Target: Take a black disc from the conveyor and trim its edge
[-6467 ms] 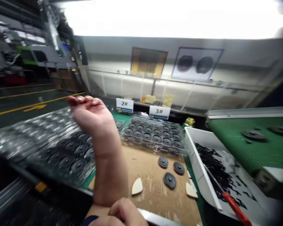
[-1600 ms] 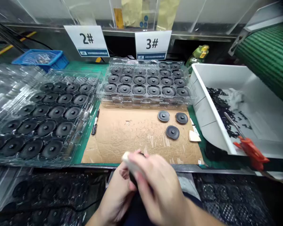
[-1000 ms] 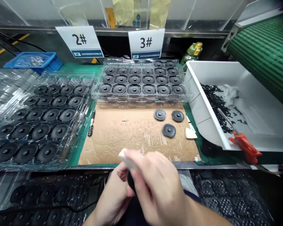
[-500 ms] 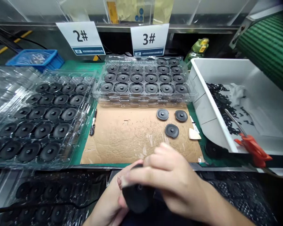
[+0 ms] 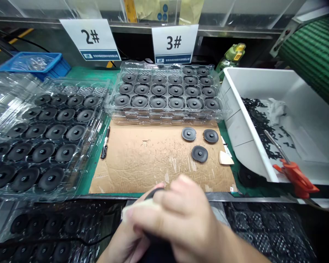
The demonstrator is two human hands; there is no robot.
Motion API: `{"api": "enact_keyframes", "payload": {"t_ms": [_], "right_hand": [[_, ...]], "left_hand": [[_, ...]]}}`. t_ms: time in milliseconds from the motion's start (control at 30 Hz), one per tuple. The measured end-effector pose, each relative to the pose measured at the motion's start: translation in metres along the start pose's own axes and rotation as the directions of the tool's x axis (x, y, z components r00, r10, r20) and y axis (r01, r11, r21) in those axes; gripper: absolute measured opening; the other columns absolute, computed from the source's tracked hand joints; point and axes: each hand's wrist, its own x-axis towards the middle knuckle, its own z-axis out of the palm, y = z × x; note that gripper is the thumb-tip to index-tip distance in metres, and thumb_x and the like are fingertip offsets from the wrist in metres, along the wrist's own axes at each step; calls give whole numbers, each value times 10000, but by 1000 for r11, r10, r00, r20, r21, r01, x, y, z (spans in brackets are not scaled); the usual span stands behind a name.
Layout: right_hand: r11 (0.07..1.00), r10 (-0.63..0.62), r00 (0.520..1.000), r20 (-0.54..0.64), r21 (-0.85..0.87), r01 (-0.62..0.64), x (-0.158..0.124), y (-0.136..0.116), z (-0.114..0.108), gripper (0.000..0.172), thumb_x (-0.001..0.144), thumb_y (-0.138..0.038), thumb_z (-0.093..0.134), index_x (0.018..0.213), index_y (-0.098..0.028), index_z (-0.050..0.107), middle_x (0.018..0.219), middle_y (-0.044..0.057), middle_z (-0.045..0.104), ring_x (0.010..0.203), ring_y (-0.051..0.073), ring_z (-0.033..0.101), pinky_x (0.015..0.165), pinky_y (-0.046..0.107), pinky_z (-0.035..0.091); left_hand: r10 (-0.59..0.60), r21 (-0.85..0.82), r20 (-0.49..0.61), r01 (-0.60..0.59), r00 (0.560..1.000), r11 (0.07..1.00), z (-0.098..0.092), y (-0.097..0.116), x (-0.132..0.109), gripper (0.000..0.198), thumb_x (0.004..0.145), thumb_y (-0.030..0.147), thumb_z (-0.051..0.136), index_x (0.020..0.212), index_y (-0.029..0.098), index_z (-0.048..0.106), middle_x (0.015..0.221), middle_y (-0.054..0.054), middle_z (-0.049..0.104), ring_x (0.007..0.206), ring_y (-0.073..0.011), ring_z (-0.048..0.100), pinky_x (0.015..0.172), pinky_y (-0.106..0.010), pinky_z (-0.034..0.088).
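Low in front, my left hand (image 5: 131, 233) is closed around a black plastic disc (image 5: 152, 193), gripped at its edge and mostly hidden. My right hand (image 5: 178, 215) lies over the disc with curled fingers, blurred by motion. A pale cream pad (image 5: 125, 212) shows at the tip of my right thumb, pressed between it and the disc side; its shape is mostly covered. Beyond my hands, three loose discs (image 5: 200, 153) lie on a cardboard sheet (image 5: 137, 164), and a cream wedge-shaped pad (image 5: 225, 158) rests at its right edge.
Clear trays of black discs (image 5: 167, 109) stand stacked behind the cardboard, with another filled tray (image 5: 52, 131) at left. A marker (image 5: 105, 142) lies between. At right stands a white bin (image 5: 252, 138) of small black pieces, with red-handled cutters (image 5: 297, 177) on its rim. More trays are below.
My right hand has moved left and turned over the disc, which now shows less of its face. The cream pad is more visible under the thumb. The view has shifted slightly.
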Motion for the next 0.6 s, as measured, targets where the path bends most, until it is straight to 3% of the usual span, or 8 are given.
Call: {"api": "enact_keyframes", "payload": {"t_ms": [67, 133, 200, 300, 400, 533, 600], "right_hand": [[983, 181, 983, -21, 39, -180, -6, 22, 1, 293, 915, -187, 393, 1140, -240, 574, 868, -2, 627, 759, 114, 547, 710, 275, 400], [904, 423, 902, -82, -33, -427, -23, 45, 5, 301, 907, -185, 424, 1170, -245, 559, 966, 13, 626, 852, 132, 552, 772, 284, 417], [848, 523, 850, -64, -61, -526, -47, 62, 16, 310, 912, -208, 429, 1198, -249, 542, 977, 29, 622, 865, 147, 551, 776, 302, 430], [858, 513, 857, 48, -54, -511, -83, 71, 40, 309, 917, -200, 408, 1188, -233, 553, 904, 39, 628, 796, 147, 561, 728, 302, 448], [852, 522, 850, 75, -88, -515, -96, 70, 51, 298, 907, -192, 413, 1155, -219, 576, 820, 31, 623, 737, 153, 563, 691, 308, 454], [814, 580, 809, -97, 26, -581, -65, 46, 26, 285, 903, -232, 445, 1161, -225, 565, 1005, 49, 618, 900, 163, 581, 747, 287, 479], [850, 525, 825, -207, 74, -522, -43, 22, 11, 305, 886, -212, 476, 1183, -237, 540, 1117, 41, 588, 976, 156, 566, 759, 256, 483]], "left_hand": [[11, -68, 58, -7, 998, 998, -5, 1, 2, 464, 638, 341, 753, 1085, 281, 643, 1050, -22, 666, 972, -212, 616, 884, -284, 474], [28, -140, 93, -15, 995, 990, -11, 3, 3, 493, 637, 310, 756, 1111, 272, 627, 1166, -51, 619, 1039, -244, 588, 895, -301, 476], [34, -200, 90, -15, 995, 980, -15, 4, 3, 517, 634, 327, 751, 1129, 257, 617, 1228, -77, 578, 1092, -274, 555, 910, -322, 471], [29, -244, 81, -9, 996, 970, -18, 5, 3, 544, 605, 349, 755, 1126, 273, 616, 1231, -73, 576, 1091, -274, 556, 911, -332, 474], [29, -246, 95, -5, 995, 969, -16, 5, 4, 542, 605, 327, 764, 1123, 269, 616, 1217, -69, 586, 1099, -270, 551, 905, -329, 478], [46, -194, 106, -24, 993, 981, -9, 5, 4, 527, 621, 293, 770, 1124, 258, 617, 1208, -56, 594, 1106, -269, 546, 928, -321, 459], [77, -147, 58, -68, 995, 987, -5, 4, 4, 587, 581, 314, 793, 1136, 257, 609, 1213, -57, 591, 1113, -257, 541, 943, -299, 439]]}}
